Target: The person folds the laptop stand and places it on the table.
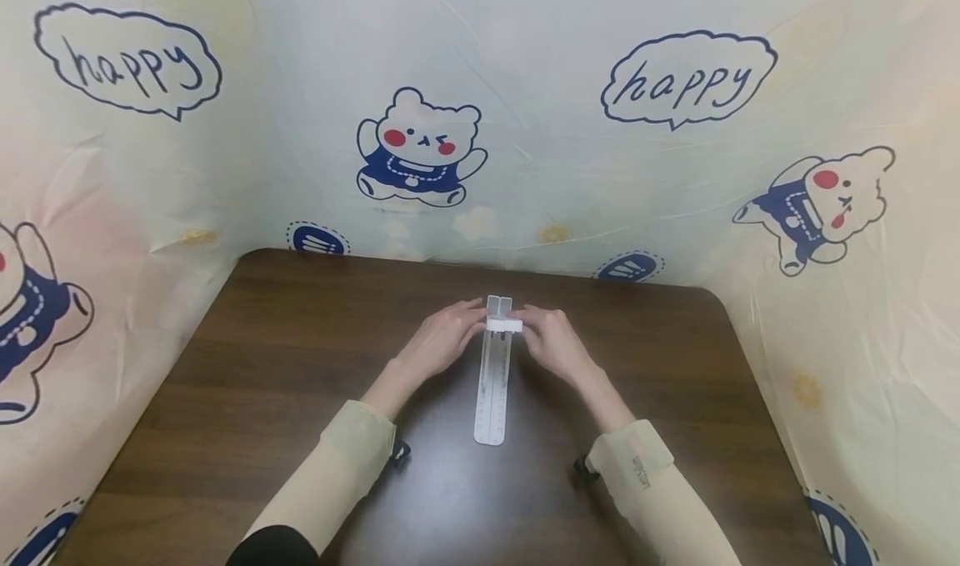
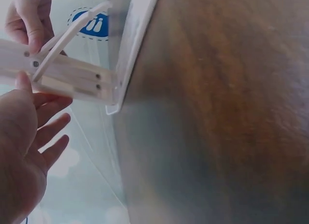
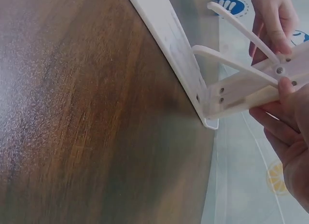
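A white folding stand [image 1: 491, 391] rests on the table, its long flat base pointing toward me. From the far end of the base rises an upright panel [image 3: 236, 91] with small screws. Two thin curved arms jut from this panel; one curved arm [image 3: 227, 57] shows clearly in the right wrist view. My left hand [image 1: 442, 341] pinches the upright's left edge between thumb and fingers. On the opposite edge, my right hand [image 1: 558, 345] pinches the panel likewise, its thumb [image 3: 286, 89] near the root of a curved arm.
The dark brown wooden table [image 1: 300, 324] has rounded far corners. Behind it and at both sides hangs a pale curtain [image 1: 525, 132] printed with cartoon bears and lettering. A dark round shape [image 1: 273, 545] shows at the bottom edge by the left sleeve.
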A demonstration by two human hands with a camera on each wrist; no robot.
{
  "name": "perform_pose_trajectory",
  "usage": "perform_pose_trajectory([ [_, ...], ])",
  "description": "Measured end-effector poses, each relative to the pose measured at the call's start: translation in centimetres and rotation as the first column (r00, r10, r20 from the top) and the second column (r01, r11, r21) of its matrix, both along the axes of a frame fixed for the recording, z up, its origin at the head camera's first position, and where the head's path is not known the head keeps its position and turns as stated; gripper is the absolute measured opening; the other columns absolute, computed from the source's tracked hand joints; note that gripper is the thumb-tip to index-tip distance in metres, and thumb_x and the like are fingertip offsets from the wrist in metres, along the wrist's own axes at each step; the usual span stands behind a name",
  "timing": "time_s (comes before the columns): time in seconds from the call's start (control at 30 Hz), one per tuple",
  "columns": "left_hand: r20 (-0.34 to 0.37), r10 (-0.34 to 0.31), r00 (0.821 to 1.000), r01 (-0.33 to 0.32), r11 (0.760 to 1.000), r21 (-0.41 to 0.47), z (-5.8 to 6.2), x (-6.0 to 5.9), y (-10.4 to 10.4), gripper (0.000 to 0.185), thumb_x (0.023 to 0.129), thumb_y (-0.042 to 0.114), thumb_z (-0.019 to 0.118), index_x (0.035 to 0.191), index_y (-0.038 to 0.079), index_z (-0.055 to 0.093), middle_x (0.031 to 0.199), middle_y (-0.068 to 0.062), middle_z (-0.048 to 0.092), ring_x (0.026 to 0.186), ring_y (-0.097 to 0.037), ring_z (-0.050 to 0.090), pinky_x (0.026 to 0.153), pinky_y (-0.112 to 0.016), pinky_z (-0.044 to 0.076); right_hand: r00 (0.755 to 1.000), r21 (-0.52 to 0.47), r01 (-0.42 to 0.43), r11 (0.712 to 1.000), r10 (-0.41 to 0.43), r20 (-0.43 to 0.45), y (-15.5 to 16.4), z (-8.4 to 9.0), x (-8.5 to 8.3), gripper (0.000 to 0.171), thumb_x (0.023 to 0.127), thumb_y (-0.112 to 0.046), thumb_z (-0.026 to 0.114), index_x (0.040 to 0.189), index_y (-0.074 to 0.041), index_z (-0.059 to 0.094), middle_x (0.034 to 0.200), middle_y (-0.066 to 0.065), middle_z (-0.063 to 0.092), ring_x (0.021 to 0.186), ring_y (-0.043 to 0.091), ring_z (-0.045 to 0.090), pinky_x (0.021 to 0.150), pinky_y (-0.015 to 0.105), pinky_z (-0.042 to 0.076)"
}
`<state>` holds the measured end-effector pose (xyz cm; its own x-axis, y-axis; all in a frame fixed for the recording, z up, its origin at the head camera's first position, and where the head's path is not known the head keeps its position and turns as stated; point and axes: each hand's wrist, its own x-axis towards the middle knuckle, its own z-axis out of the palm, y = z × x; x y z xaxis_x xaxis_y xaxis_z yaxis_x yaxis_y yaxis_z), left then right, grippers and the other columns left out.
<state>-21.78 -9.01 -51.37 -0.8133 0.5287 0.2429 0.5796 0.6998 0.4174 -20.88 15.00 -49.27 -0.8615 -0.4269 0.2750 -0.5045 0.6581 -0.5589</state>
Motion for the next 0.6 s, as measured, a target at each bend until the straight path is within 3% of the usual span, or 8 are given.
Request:
perform_pose_trajectory([
  [0.17,0.054,0.014,0.998,-0.013,1.0,-0.02,0.5,-0.1,0.0,0.042,0.116,0.027,0.056,0.149,0.006,0.068,0.16,-0.022,0.061,0.149,-0.044,0.059,0.125,-0.06,0.049,0.999,-0.012,0.007,1.0,-0.008,-0.031,-0.2,0.0,-0.1,0.027,0.098,0.008,0.068,0.12,0.003,0.081,0.124,0.025,0.081,0.13,0.051,0.072,0.116,0.06,0.056],
  [0.43,0.114,0.018,0.993,-0.012,0.999,-0.045,1.2,0.1,-0.2,0.044,0.116,0.032,0.054,0.151,0.009,0.067,0.162,-0.019,0.06,0.156,-0.039,0.054,0.128,-0.06,0.046,0.999,-0.025,0.033,0.999,-0.033,0.004,-0.1,-0.3,0.4,0.03,0.101,0.006,0.066,0.128,0.004,0.078,0.127,0.026,0.079,0.134,0.052,0.068,0.117,0.063,0.053],
  [0.6,0.145,0.017,0.989,-0.009,0.998,-0.054,0.6,0.4,-0.5,0.048,0.116,0.036,0.054,0.158,0.012,0.061,0.162,-0.017,0.06,0.157,-0.04,0.051,0.128,-0.062,0.045,0.996,-0.034,0.084,0.996,-0.083,0.012,-0.2,-0.9,1.1,0.029,0.103,0.001,0.07,0.131,0.002,0.078,0.132,0.024,0.078,0.132,0.051,0.07,0.117,0.063,0.054],
])
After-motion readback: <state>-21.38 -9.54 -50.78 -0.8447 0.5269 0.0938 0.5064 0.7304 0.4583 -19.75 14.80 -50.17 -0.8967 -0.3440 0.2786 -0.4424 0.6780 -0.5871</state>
